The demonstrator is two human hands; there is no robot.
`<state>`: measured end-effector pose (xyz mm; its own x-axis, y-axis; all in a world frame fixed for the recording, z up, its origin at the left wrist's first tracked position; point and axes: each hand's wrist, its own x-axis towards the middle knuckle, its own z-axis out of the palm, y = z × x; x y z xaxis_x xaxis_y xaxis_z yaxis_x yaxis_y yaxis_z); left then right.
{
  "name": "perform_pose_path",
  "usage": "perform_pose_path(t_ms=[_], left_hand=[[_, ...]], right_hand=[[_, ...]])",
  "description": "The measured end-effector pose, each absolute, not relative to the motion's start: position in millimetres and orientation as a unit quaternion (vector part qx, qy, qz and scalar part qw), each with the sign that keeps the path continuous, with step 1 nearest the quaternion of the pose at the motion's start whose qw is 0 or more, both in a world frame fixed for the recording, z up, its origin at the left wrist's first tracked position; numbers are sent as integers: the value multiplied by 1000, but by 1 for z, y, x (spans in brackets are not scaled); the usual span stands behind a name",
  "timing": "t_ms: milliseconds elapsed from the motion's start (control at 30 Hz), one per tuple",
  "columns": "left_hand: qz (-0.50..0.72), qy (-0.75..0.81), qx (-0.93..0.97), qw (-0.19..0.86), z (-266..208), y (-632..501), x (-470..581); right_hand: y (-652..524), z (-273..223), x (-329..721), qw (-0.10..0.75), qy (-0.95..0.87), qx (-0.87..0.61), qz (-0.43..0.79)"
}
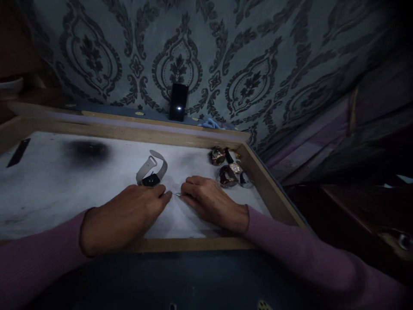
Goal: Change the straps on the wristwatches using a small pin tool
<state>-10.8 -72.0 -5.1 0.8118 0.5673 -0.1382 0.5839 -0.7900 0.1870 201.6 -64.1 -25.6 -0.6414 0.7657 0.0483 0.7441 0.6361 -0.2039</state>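
Note:
In the head view, a smartwatch point(151, 180) with a black face and a pale grey strap lies on the white surface, its strap curling upward. My left hand point(124, 214) is just in front of it, fingers bent and pressed together; what they hold, if anything, is hidden. To the right, my right hand point(209, 200) pinches a thin shiny metal piece point(177, 194), whose tip points toward my left thumb. The piece is too small to name. Beyond my right hand sits a group of several wristwatches point(228, 176), some dark, one gold-coloured.
A shallow wooden frame point(193, 244) with raised edges surrounds the white surface point(38, 185). A dark flat strip point(19, 152) lies at far left. Behind the back edge, a phone point(179, 102) leans against the patterned wall point(135, 38), near a blue cloth point(211, 123).

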Motion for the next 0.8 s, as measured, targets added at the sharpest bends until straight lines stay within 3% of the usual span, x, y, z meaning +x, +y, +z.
perform_pose_path(t_ms=[800], left_hand=[[-36, 333, 939, 75, -7, -65, -17]], right_hand=[[-58, -30, 206, 57, -931, -360, 6]])
